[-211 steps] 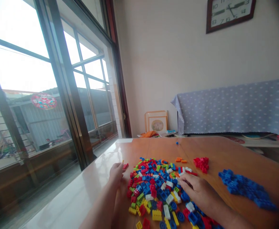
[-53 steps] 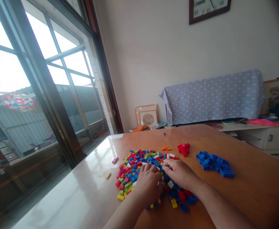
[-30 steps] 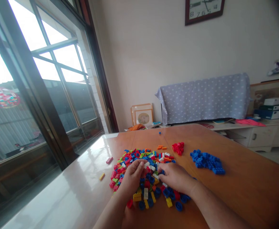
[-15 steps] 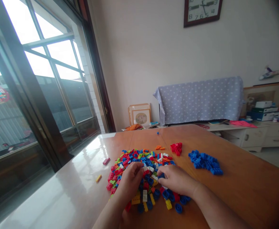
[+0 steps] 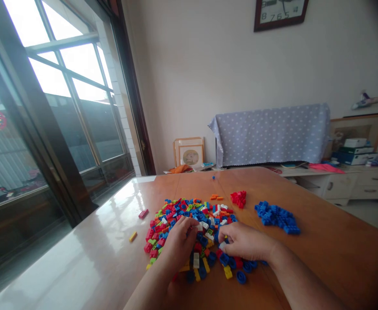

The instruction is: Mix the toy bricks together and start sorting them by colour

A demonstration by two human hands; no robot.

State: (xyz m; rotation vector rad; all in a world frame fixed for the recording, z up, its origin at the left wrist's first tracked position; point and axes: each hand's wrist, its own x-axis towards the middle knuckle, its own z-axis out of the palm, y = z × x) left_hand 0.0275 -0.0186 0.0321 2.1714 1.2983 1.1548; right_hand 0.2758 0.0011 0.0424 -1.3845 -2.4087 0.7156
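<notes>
A mixed pile of toy building bricks [image 5: 176,211] in red, blue, white, yellow, green and orange lies on the wooden table. Over its middle is my left hand [image 5: 180,239], fingers curled together beside a white brick [image 5: 204,225]; what they pinch, if anything, is hidden. My right hand [image 5: 247,242] is at the pile's right side, thumb and forefinger closed in a pinch. A white brick [image 5: 222,246] shows at those fingertips, but whether it is gripped is unclear. Blue round pieces [image 5: 241,277] and a yellow brick [image 5: 228,272] lie just below this hand.
On the table [image 5: 321,241], a heap of blue bricks [image 5: 276,216] is at right, with a small red heap [image 5: 238,198] and orange bricks [image 5: 216,197] farther back. A pink brick [image 5: 143,213] and a yellow brick [image 5: 132,236] lie apart at left.
My right hand has shifted slightly right, and a white brick now shows at its fingertips. My left hand stays over the pile, its fingers a little more closed. The camera view has tilted slightly down.
</notes>
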